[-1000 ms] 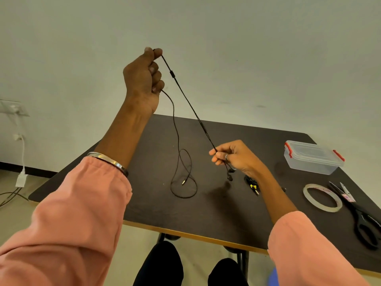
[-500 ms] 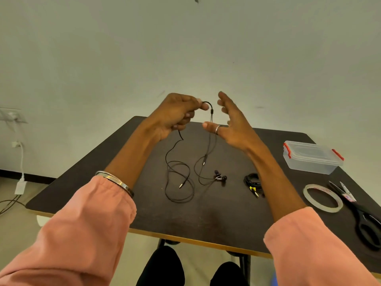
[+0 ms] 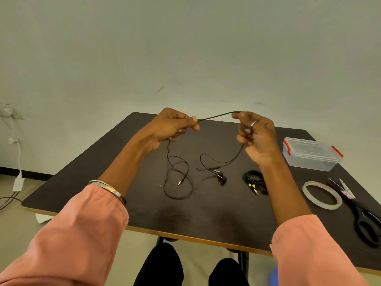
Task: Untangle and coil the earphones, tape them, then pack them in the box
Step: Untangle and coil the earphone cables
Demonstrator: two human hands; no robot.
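Black wired earphones point(image 3: 215, 117) stretch taut between my two hands above the dark table point(image 3: 206, 215). My left hand point(image 3: 171, 125) pinches the cable at one end of the stretch; below it the cable drops into loose loops with the jack plug point(image 3: 179, 183) on the table. My right hand point(image 3: 254, 133) grips the cable at the other end; from it the cable falls to the earbuds point(image 3: 221, 176) lying on the table. The clear plastic box point(image 3: 311, 153) with red latches stands closed at the right. A tape roll point(image 3: 321, 195) lies nearer, at the right.
A second coiled black cable point(image 3: 253, 178) with a yellow-marked plug lies beside my right forearm. Black scissors point(image 3: 358, 211) lie at the right edge. A wall socket with a white charger point(image 3: 17, 183) and cords is on the left wall and floor.
My hands have drawn apart and my right hand, open before, has closed on the cable, pulling a short stretch taut. One second ago my left hand held the cable high.
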